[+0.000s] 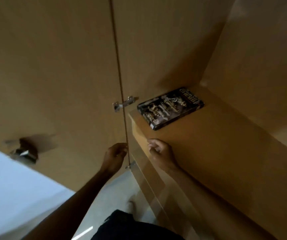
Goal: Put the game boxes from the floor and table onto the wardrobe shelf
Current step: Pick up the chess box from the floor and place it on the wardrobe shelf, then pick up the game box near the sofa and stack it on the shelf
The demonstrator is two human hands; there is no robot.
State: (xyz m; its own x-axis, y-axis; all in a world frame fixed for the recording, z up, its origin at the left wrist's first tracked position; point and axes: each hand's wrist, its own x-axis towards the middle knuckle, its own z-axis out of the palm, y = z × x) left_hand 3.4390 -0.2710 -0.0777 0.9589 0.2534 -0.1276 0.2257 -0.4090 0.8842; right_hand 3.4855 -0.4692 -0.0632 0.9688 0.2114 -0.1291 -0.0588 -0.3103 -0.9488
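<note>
1 dark flat chess game box (170, 108) lying on the tan wooden wardrobe shelf (217, 144), apart from my right hand (158, 151) hovering at the shelf front, loosely curled, grasping nothing, my left hand (116, 157) curling by the edge of the tan door (52, 75), its grip I cannot tell

Game box (170, 108) apparently flat on shelf (208, 153)

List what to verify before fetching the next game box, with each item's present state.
1. The chess box lies flat on the wardrobe shelf: ok.
2. Bare shelf space remains beside that box: ok.
3. The left hand carries no box: ok.
4. The right hand carries no box: ok.
5. The wardrobe door stands open: ok.
6. Other game boxes left to fetch: cannot tell, none in view.
</note>
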